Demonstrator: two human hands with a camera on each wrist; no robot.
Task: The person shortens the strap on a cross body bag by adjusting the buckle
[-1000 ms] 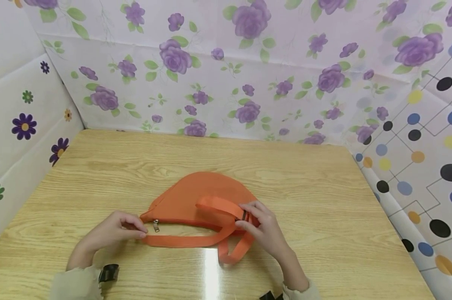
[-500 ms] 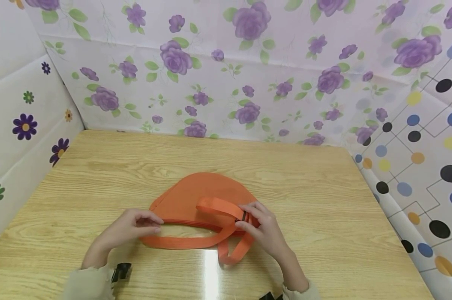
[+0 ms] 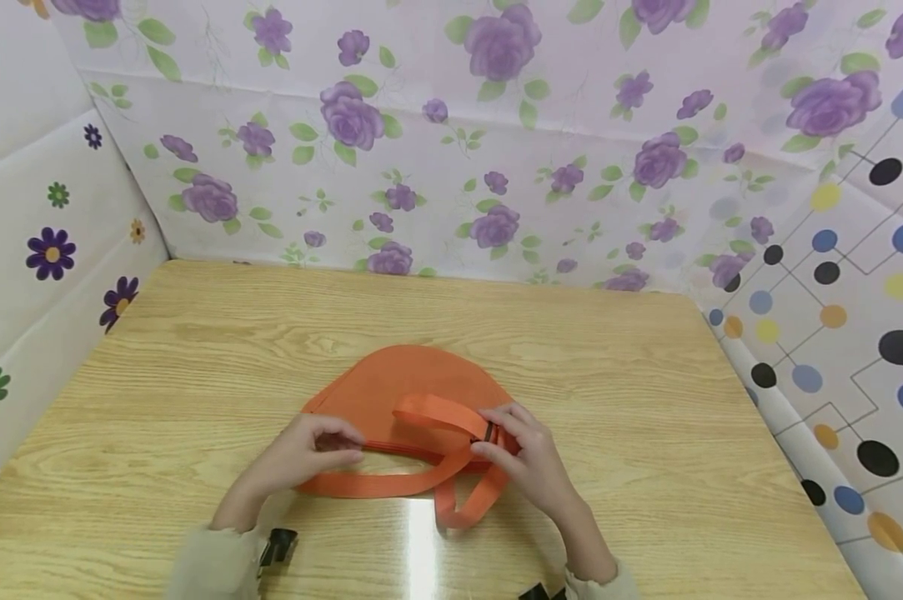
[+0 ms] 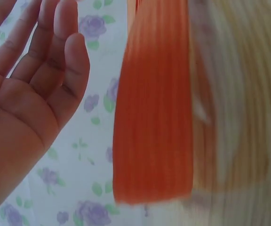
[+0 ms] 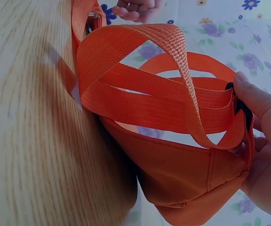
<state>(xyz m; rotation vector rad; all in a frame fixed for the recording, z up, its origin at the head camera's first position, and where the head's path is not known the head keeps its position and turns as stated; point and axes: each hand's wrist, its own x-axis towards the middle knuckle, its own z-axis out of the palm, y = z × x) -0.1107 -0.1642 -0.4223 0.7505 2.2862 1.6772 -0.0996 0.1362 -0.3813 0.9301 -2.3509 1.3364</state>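
An orange waist bag [image 3: 413, 375] lies on the wooden table, its curved side toward the back. Its orange strap [image 3: 376, 485] loops along the front and over the bag's right part. My right hand [image 3: 526, 454] pinches the strap at a black plastic buckle [image 5: 243, 108], thumb and fingers on either side. Over the bag's left front edge is my left hand [image 3: 308, 454], fingers loosely bent with nothing held between them. The left wrist view has the strap end [image 4: 154, 141] apart from that hand's palm. The bag's left corner and zipper pull are hidden behind the left hand.
The wooden table [image 3: 609, 358] reaches back to a flowered sheet [image 3: 421, 167] hung as a wall. Patterned sheets also stand at the left [image 3: 38, 217] and right [image 3: 856, 333]. Black straps sit at both wrists.
My left hand has let go of the strap's left end and moved right along the bag's front edge. The right hand keeps its grip at the buckle, nearly still.
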